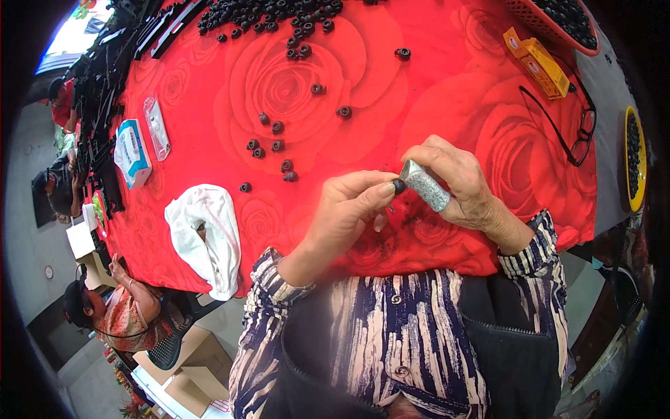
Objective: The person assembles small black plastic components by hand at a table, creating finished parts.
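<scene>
My left hand point(342, 213) pinches a small round black part point(399, 186) between thumb and fingertips. Close against it, my right hand point(457, 178) grips a short tool with a grey speckled handle point(428, 188); its working end is hidden by my fingers. The two hands meet above a red rose-patterned tablecloth point(391, 140). Several loose black ring-shaped parts point(278, 127) lie scattered beyond my left hand, and a larger heap of them point(269, 12) sits at the far edge.
Eyeglasses point(581, 140), an orange-yellow box point(537, 63), a red basket of black parts point(592, 50) and a yellow tray point(643, 160) lie to the right. Leftward are a white cloth point(209, 220), a blue-white packet point(132, 155) and long black strips point(105, 84). Another person point(129, 314) sits at lower left.
</scene>
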`<action>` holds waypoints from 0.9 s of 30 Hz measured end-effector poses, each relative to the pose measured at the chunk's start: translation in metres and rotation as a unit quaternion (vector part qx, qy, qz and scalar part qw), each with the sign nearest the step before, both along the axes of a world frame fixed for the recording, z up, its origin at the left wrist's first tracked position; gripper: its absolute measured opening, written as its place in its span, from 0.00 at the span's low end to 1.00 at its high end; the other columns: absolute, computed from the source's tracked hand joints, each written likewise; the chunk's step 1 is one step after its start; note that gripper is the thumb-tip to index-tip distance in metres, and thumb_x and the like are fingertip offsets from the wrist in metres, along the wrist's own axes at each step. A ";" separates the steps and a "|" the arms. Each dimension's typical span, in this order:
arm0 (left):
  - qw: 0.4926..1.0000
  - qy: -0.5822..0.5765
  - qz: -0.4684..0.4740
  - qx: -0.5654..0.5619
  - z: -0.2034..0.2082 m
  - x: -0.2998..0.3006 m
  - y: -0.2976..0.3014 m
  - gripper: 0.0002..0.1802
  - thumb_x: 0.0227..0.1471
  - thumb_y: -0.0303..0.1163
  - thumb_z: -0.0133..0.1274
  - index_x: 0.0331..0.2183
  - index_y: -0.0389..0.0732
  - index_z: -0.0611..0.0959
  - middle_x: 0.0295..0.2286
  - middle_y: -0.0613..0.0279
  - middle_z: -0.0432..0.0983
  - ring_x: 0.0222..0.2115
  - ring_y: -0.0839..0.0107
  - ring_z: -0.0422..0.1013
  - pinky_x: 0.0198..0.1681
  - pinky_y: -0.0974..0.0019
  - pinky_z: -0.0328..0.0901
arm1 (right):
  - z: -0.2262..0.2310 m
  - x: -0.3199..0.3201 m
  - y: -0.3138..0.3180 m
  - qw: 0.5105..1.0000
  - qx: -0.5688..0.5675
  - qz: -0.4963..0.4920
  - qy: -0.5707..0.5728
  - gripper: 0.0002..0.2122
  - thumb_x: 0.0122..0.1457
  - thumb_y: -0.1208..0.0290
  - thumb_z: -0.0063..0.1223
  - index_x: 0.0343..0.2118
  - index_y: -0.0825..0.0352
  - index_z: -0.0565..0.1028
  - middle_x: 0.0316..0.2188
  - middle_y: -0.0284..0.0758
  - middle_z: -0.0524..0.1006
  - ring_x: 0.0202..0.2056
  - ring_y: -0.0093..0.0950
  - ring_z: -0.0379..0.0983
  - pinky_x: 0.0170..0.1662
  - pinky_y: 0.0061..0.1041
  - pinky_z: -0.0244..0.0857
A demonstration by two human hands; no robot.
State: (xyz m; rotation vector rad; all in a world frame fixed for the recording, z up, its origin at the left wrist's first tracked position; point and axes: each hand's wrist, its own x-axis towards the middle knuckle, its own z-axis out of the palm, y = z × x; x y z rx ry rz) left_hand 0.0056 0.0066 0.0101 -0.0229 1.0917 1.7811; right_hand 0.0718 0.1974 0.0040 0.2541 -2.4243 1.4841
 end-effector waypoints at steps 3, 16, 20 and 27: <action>1.000 0.004 -0.002 -0.001 -0.004 0.000 0.000 0.11 0.54 0.29 0.50 0.39 0.36 0.80 0.23 0.66 0.72 0.21 0.80 0.65 0.20 0.74 0.62 | -0.003 0.000 0.000 1.000 -0.009 0.016 -0.014 0.11 0.49 0.73 0.54 0.36 0.68 0.71 0.24 0.38 0.68 0.24 0.36 0.70 0.26 0.30 0.63; 1.000 -0.021 -0.006 0.023 -0.004 -0.002 -0.001 0.11 0.54 0.28 0.51 0.39 0.35 0.79 0.23 0.70 0.71 0.23 0.82 0.65 0.22 0.76 0.62 | -0.003 0.000 0.001 1.000 0.002 0.017 -0.014 0.10 0.49 0.73 0.54 0.35 0.67 0.71 0.24 0.38 0.68 0.25 0.36 0.70 0.26 0.31 0.63; 0.999 -0.031 -0.001 0.011 -0.004 -0.002 -0.001 0.11 0.54 0.28 0.51 0.39 0.35 0.79 0.23 0.70 0.71 0.23 0.82 0.65 0.22 0.75 0.62 | -0.002 0.000 0.002 0.999 0.005 0.032 -0.019 0.11 0.48 0.74 0.54 0.35 0.67 0.71 0.25 0.38 0.68 0.25 0.36 0.70 0.26 0.31 0.63; 0.999 -0.027 -0.001 0.020 -0.004 -0.002 -0.002 0.11 0.54 0.29 0.52 0.39 0.35 0.79 0.24 0.68 0.72 0.23 0.81 0.67 0.22 0.75 0.63 | -0.005 0.000 0.000 1.000 -0.011 0.011 -0.004 0.11 0.48 0.74 0.54 0.36 0.68 0.71 0.24 0.38 0.68 0.25 0.36 0.70 0.27 0.30 0.64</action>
